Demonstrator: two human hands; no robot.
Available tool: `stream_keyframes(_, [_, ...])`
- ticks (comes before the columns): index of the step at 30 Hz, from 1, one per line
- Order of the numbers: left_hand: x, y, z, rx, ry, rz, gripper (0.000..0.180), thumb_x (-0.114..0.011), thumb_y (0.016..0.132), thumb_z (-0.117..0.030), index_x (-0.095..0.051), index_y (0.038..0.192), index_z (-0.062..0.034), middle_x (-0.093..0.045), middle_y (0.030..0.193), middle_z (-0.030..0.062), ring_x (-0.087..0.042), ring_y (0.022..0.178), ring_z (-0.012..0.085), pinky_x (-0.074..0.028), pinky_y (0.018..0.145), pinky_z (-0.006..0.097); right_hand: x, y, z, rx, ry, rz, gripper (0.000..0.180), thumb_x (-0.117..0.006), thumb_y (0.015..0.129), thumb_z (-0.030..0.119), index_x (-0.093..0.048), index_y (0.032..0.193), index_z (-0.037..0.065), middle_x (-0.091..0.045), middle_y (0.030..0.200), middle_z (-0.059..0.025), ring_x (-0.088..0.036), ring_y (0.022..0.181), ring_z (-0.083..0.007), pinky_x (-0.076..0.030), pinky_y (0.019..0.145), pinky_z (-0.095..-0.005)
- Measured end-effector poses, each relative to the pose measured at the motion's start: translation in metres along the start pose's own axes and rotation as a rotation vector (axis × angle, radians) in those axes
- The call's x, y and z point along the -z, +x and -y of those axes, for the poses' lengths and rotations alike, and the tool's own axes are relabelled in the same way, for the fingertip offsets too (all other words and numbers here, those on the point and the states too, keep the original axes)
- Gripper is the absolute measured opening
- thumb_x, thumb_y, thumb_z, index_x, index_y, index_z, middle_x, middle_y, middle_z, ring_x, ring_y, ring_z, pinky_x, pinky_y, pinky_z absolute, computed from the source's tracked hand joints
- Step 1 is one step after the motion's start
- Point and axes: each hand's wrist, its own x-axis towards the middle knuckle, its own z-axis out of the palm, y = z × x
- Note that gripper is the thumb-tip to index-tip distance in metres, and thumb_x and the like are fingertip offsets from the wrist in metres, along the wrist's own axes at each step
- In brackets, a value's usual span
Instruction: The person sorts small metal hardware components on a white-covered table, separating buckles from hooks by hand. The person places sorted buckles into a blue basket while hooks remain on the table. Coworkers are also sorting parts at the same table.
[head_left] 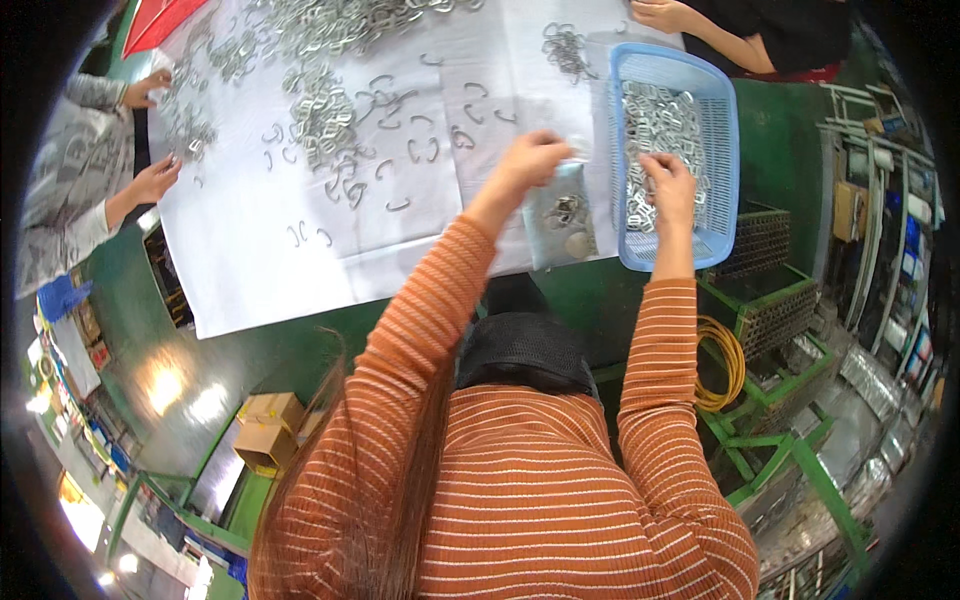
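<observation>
My left hand [537, 160] is closed in a pinch at the upper edge of a clear plastic bag [546, 222]. The bag lies near the table's front edge, with several metal pieces and a pale round spot showing in its lower part. My right hand [670, 188] reaches into a blue plastic basket [727, 150], its thumb and fingers bent together. Small silvery metal loops [665, 110] fill much of this basket. What the right fingertips hold, if anything, is too small to make out.
A white-covered table [270, 290] bears a big heap of metal loops [325, 120] and scattered curved pieces [420, 150]. Another person's hands [155, 180] work at the left; a further hand [660, 15] rests at the far right. Green metal racks [770, 290] stand right of me.
</observation>
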Motion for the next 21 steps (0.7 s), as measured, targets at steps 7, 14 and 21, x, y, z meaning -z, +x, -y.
stream_keyframes(7, [-0.052,0.011,-0.014,-0.524,0.404,-0.193,0.049,-0.064,0.075,-0.031,-0.054,0.112,-0.0017,-0.055,0.113,0.0171,-0.053,0.102,0.0294,-0.042,0.087,0.038,0.044,0.05,-0.019,0.386,-0.601,-0.248,0.058,-0.068,0.073,0.046,-0.057,0.106,-0.001,-0.056,0.109,-0.0212,-0.052,0.103,-0.0327,-0.038,0.091,-0.0391])
stream_keyframes(14, [0.196,-0.042,0.04,-0.523,0.629,-0.947,0.043,-0.06,0.066,-0.008,-0.051,0.108,-0.0024,-0.052,0.109,0.0152,-0.047,0.106,0.0316,-0.038,0.091,0.04,-0.179,-0.023,0.039,0.743,-0.413,0.332,0.039,-0.067,0.071,0.01,-0.057,0.108,0.009,-0.055,0.1,-0.0115,-0.056,0.083,-0.0211,-0.047,0.075,-0.0328])
stream_keyframes(21, [0.329,-0.044,0.037,-0.386,0.834,-1.077,0.062,-0.063,0.063,-0.008,-0.045,0.123,-0.0072,-0.042,0.12,0.0189,-0.039,0.112,0.038,-0.036,0.095,0.043,-0.377,-0.064,0.082,0.589,-0.868,0.6,0.075,-0.073,0.065,0.014,-0.035,0.131,0.016,-0.041,0.121,-0.0162,-0.054,0.101,-0.0349,-0.047,0.083,-0.0417])
